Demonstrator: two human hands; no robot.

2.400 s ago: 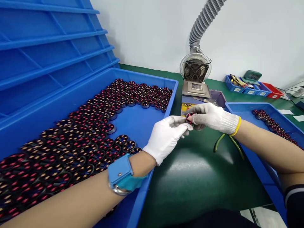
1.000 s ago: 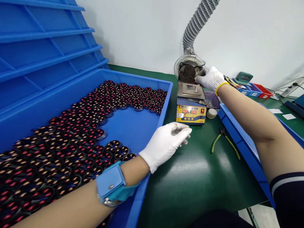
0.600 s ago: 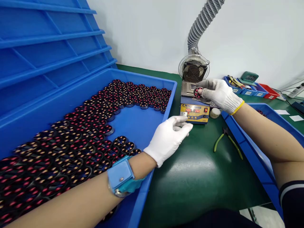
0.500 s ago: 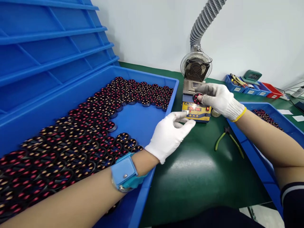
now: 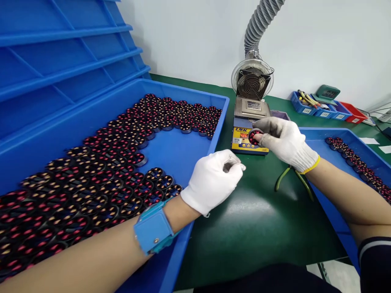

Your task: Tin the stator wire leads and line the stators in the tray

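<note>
My right hand [image 5: 285, 140], in a white glove with grey fingers, pinches a round black motor stator [image 5: 255, 136] with red windings. It holds the stator in front of the yellow panel of a solder pot [image 5: 238, 140] with a lit red display. My left hand [image 5: 214, 179], also gloved in white, hovers over the right rim of the large blue tray [image 5: 220, 122]. Its fingers are curled, with thumb and forefinger drawn together; anything between them is too small or hidden to make out. Many similar stators [image 5: 116, 162] with red and copper windings fill much of that tray.
Green-handled cutters [image 5: 282, 179] lie on the green table [image 5: 244, 236] beside a second blue tray [image 5: 324, 132] with rows of stators. Behind the pot stand a fan [image 5: 252, 84] and grey duct hose [image 5: 259, 28]. Small bins [image 5: 302, 108] and a clock [image 5: 327, 92] sit at back right.
My right hand has drawn the stator down and toward me, away from the pot's top. My left hand's fingers have closed together from a looser, parted pose, and it has shifted slightly left.
</note>
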